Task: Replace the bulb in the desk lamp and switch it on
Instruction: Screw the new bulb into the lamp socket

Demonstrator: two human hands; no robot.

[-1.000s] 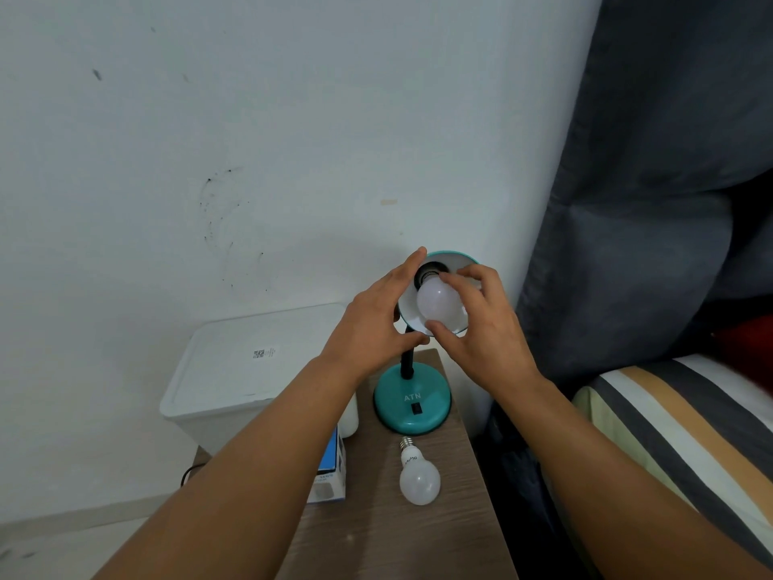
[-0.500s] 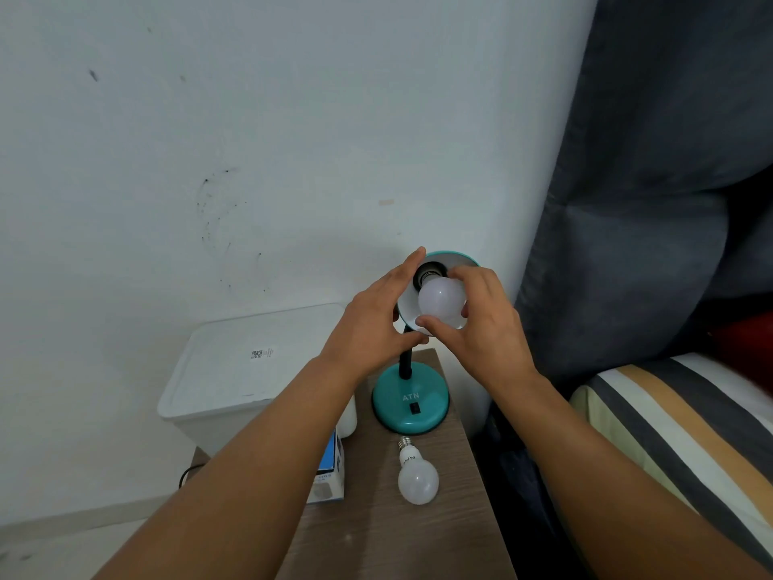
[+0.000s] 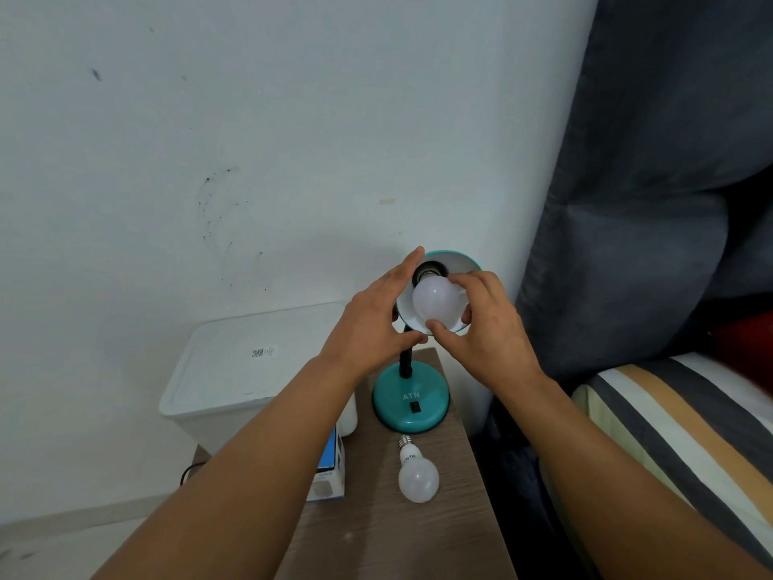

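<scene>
the left hand (image 3: 368, 328) cups the teal lamp shade (image 3: 454, 261) to steady it while the right hand (image 3: 485, 328) grips the socketed bulb (image 3: 437, 301) for twisting; spare bulb (image 3: 418, 475) lies before the lamp base (image 3: 412, 401).

A white lidded bin (image 3: 247, 370) is sitting below and left of the hands. A blue-and-white box (image 3: 330, 470) is lying on the counter (image 3: 418, 533) beneath the left forearm. A striped bed (image 3: 686, 424) is showing lower right, under a grey curtain (image 3: 652, 161).

White bulb (image 3: 438, 301) in teal lamp (image 3: 412, 401)
</scene>
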